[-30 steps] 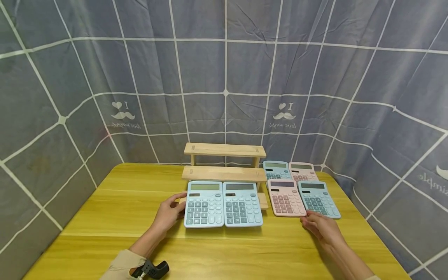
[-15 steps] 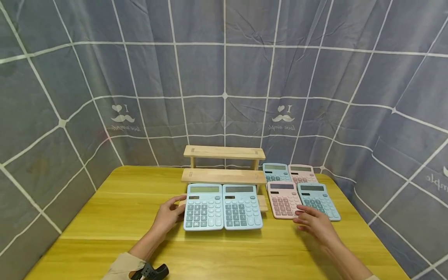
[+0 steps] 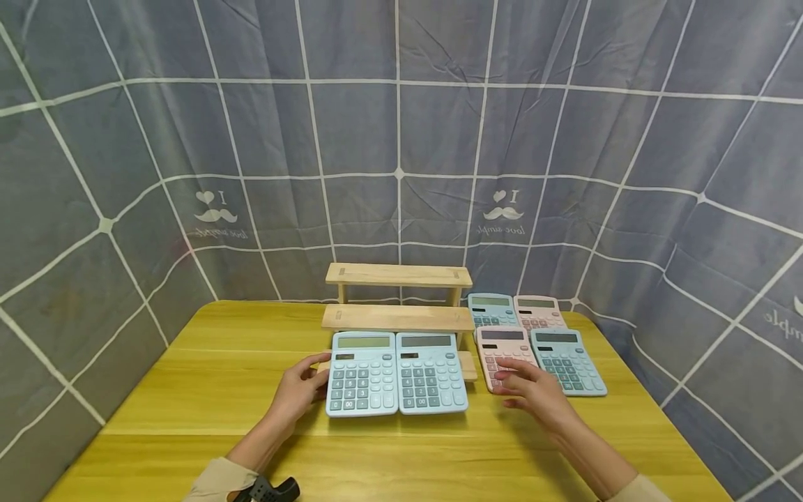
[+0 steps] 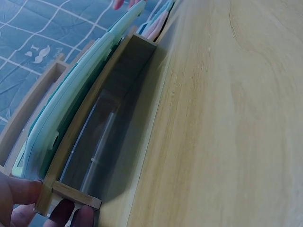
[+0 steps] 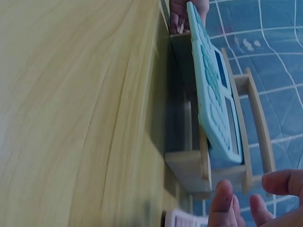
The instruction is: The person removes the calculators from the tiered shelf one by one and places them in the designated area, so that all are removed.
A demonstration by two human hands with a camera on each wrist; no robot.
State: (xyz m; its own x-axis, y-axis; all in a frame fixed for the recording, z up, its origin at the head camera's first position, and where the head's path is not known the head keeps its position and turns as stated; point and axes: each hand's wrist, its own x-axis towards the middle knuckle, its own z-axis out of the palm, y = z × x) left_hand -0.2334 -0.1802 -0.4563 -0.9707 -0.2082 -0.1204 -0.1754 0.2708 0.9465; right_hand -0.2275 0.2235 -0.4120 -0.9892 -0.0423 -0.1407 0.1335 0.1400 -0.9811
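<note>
Two light blue calculators, a left one (image 3: 362,380) and a right one (image 3: 431,376), lean side by side on the lowest step of a tiered wooden stand (image 3: 398,318). With thumb and fingers, my left hand (image 3: 293,390) grips the left end of that step; the left wrist view has the thumb (image 4: 23,190) by the calculator's edge and fingertips (image 4: 84,216) round the end piece. My right hand (image 3: 533,396) hovers with parted fingers in front of a pink calculator (image 3: 504,340), hiding part of its keys. The right wrist view shows nothing held between those fingers.
To the right of the stand, a blue calculator (image 3: 567,361) lies beside the pink one. Behind them are another blue calculator (image 3: 492,310) and another pink one (image 3: 538,314). A grey curtain with white lines (image 3: 351,132) encloses the yellow wooden table (image 3: 188,390).
My right hand has moved left, from the front edges of the right-hand calculators to the pink one, its fingers spreading. The left hand and both leaning calculators keep their places.
</note>
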